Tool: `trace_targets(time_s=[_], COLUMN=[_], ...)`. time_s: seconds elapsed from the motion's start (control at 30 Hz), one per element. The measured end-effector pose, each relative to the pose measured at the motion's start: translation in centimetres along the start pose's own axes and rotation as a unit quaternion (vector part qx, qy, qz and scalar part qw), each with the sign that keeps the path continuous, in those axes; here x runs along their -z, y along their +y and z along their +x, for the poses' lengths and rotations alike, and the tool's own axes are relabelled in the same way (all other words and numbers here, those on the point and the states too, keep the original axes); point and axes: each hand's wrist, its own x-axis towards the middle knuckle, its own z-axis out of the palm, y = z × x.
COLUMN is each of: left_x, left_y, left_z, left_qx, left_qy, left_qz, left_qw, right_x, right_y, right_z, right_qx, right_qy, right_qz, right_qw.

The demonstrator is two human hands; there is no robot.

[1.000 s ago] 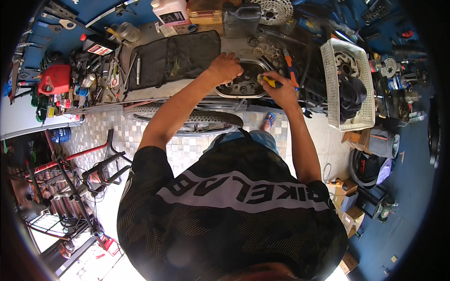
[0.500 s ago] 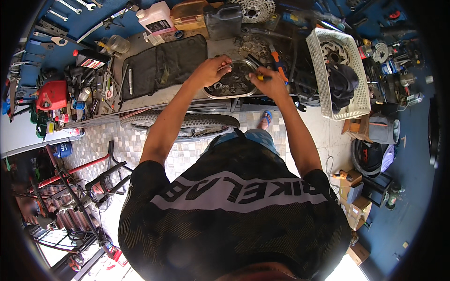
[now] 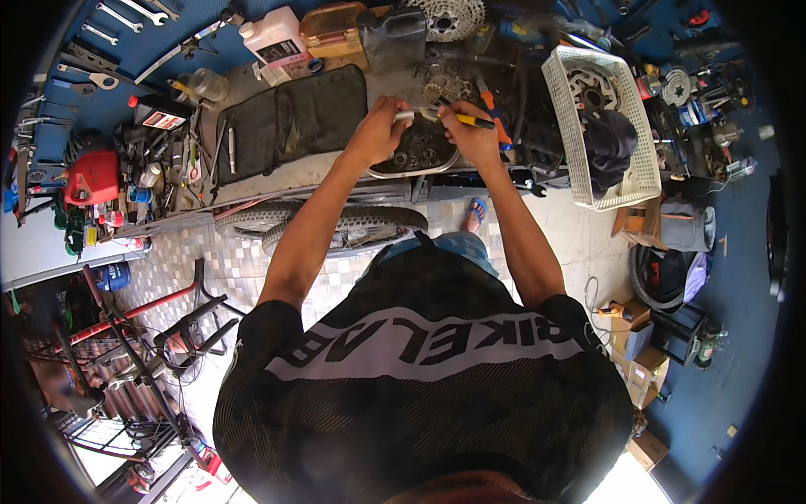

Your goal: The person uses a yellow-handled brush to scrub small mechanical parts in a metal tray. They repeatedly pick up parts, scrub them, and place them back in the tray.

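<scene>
One pale, rod-like piece [image 3: 404, 116] sits above the tray, clasped in the fingers of the left hand [image 3: 378, 139], its long axis running roughly left to right. The fingers of the right hand [image 3: 470, 139] grip one yellow-handled tool [image 3: 478, 122], which slants, its head toward the piece on its left. The left hand is nearer the piece; whether tool and piece touch, I cannot tell.

Below both hands lies one metal-rimmed tray [image 3: 411, 175] with several small ring-shaped parts [image 3: 400, 158], too small to count surely. Beyond the right hand is one tool with an orange-and-blue handle [image 3: 501, 130]. On the bench [image 3: 290, 175] to the left lie one dark mat [image 3: 294, 118] and one slim silver rod [image 3: 232, 151]; behind stand two jugs, one pinkish [image 3: 277, 38], one black [image 3: 395, 40]. Farther right is one white basket [image 3: 628, 198].
</scene>
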Motion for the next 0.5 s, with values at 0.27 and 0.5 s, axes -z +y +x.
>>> trace_targets(time_s=[0.27, 0.5], left_x=[0.3, 1.6], left_y=[-1.8, -0.2], left_z=[0.5, 0.2], left_qx=[0.035, 0.105], left_qy=[-0.038, -0.107], left_qz=[-0.184, -0.162], left_qw=[0.982, 0.975], right_x=[0.9, 1.8], right_y=[0.3, -3.6], right_z=[-0.8, -1.8], right_qx=[0.017, 0.296], right_qy=[-0.001, -0.086], right_qz=[-0.030, -0.214], right_qw=[0.999, 0.927])
